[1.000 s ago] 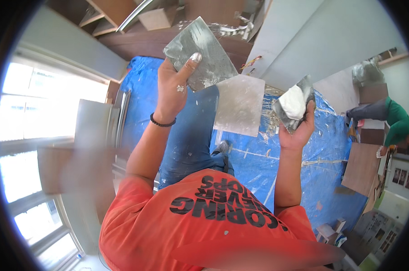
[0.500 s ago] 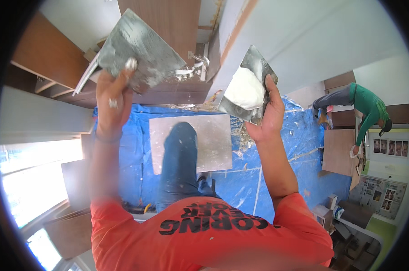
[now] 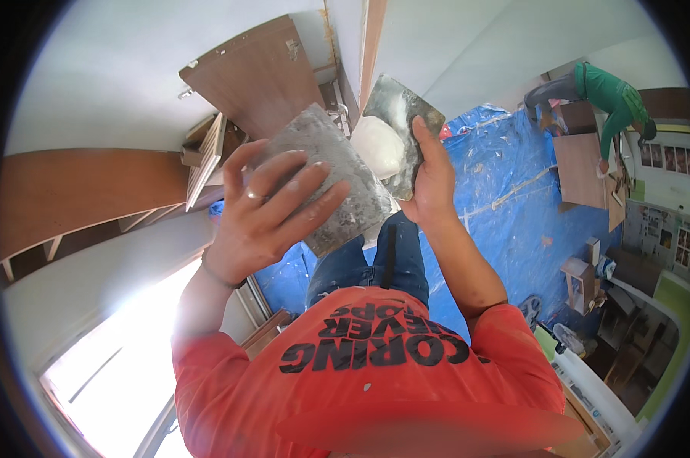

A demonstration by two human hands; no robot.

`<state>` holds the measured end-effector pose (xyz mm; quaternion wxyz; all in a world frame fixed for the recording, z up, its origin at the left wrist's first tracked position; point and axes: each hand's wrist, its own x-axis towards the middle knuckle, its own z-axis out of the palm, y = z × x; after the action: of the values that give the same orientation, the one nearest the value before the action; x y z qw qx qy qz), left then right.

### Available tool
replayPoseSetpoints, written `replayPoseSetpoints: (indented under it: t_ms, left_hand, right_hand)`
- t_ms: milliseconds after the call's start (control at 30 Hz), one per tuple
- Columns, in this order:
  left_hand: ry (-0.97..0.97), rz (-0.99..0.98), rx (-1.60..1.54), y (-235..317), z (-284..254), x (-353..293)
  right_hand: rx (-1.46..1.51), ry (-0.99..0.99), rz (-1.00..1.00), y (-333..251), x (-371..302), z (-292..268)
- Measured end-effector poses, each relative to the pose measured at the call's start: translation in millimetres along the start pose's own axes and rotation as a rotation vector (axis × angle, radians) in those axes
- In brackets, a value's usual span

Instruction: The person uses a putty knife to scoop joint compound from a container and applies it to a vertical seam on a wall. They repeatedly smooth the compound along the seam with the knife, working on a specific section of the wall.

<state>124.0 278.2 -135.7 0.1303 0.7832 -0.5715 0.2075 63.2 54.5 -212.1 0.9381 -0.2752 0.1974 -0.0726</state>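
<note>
My left hand (image 3: 272,210) grips a flat grey putty plate (image 3: 326,172), its fingers spread over the smeared face and a ring on one finger. The thumb is mostly hidden. My right hand (image 3: 435,172) holds a second, smaller putty plate (image 3: 412,122) by its right edge, thumb on the top face. A thick mound of white putty (image 3: 378,146) sits on that plate. The right corner of the left plate lies close to the mound and overlaps the lower part of the right plate in view; whether they touch I cannot tell.
A blue tarpaulin (image 3: 497,206) covers the floor. Ahead lean a brown wooden panel (image 3: 257,76) and a long brown board (image 3: 93,187). At the far right, a person in a green shirt (image 3: 604,91) bends over a wooden cabinet (image 3: 585,172). A bright window (image 3: 123,366) is at the left.
My left hand has swung right and turned its plate over toward the right plate, fingers now facing up. The right plate has shifted slightly left. My view has turned; the pale board underfoot is mostly hidden.
</note>
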Motion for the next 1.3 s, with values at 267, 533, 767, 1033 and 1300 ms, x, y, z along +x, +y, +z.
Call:
replayPoseSetpoints:
  t_ms: [267, 533, 767, 1033, 1300]
  left_hand:
    - [-0.107, -0.013, -0.067, 4.7, -37.1, 20.8]
    - [0.366, -0.582, -0.605, -1.4, -61.2, -7.0]
    - [1.030, -1.024, -0.932, 1.0, 24.8, -56.2]
    - [1.698, -0.372, -0.170, -35.0, -192.3, 104.5]
    - [1.996, 0.110, -0.068, -12.0, -379.1, 189.9]
  right_hand:
    - [-0.132, 0.091, 0.015, -19.4, -26.9, 46.4]
    - [-0.058, 0.044, -0.216, -86.4, -10.4, 76.0]
    - [-0.046, -0.083, -0.087, -119.1, -16.8, 61.7]
    - [-0.049, -0.140, -0.095, -141.1, -20.7, 28.3]
    - [-0.172, -0.112, -0.048, -164.8, -29.4, 2.1]
